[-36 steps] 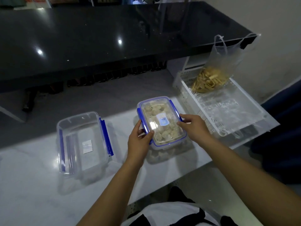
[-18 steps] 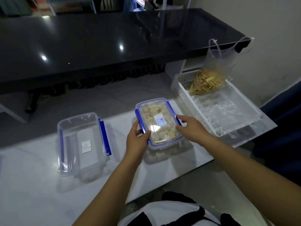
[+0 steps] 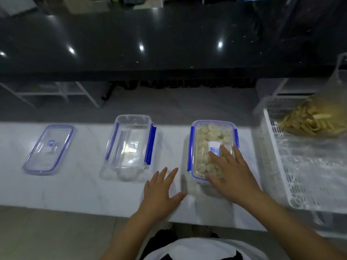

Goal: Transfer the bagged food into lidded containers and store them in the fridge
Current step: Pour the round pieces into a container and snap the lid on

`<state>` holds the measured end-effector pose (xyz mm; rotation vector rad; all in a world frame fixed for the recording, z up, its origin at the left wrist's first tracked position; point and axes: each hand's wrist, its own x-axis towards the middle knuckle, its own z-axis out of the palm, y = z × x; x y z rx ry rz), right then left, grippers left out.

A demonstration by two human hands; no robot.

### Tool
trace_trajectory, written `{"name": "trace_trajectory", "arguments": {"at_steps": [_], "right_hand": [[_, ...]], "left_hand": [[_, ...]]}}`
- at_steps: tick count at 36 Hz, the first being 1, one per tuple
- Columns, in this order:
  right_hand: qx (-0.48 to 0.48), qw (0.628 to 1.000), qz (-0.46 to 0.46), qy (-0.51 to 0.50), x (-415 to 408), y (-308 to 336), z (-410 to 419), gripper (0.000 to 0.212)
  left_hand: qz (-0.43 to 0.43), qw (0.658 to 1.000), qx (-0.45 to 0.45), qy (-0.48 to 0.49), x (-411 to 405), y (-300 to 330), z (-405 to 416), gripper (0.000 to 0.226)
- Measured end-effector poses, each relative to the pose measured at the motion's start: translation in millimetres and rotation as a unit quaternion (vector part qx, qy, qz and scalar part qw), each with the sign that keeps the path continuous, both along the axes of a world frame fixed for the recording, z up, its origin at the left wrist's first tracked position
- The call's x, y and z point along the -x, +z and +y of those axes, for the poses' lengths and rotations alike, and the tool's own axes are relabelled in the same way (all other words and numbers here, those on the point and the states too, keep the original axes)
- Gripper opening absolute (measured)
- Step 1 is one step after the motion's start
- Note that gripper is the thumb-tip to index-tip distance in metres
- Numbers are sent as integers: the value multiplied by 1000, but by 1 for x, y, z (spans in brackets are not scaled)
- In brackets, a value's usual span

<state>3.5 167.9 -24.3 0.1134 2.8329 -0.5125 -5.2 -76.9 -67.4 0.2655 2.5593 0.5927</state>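
A clear lidded container (image 3: 208, 139) with blue clips, full of pale food pieces, stands on the white counter (image 3: 80, 188). My right hand (image 3: 231, 175) lies flat on its lid, fingers spread. My left hand (image 3: 161, 190) rests open on the counter just left of that container, apart from it. An empty clear container (image 3: 129, 147) with blue clips stands further left, and its loose lid (image 3: 48, 149) lies flat at the far left. A clear bag of yellowish strips (image 3: 308, 119) sits in a white tray at the right.
The white slotted tray (image 3: 300, 173) fills the counter's right end and overhangs the front edge. A black glossy worktop (image 3: 169, 44) runs across the back, with a grey floor gap between it and the counter. White rack legs (image 3: 62, 92) stand below it.
My left hand has let go of the filled container's side and dropped to the counter. My right hand moved from the container's right edge onto the lid. The view shifted left, revealing the loose lid.
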Motion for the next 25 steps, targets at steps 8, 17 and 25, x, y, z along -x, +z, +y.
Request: {"name": "trace_trajectory", "arguments": {"at_steps": [8,17,25], "right_hand": [[-50,998,-12,43,8,1,4,67],[49,988,15,145,25,27,-66,66],[66,986,-6,154,34,16,-99,68]], "left_hand": [[45,998,42,4,-27,-25,-11,72],[105,942,-158,276,-41,42,-78,39],[135,900,-164,380,-48,58,-122,37]]}}
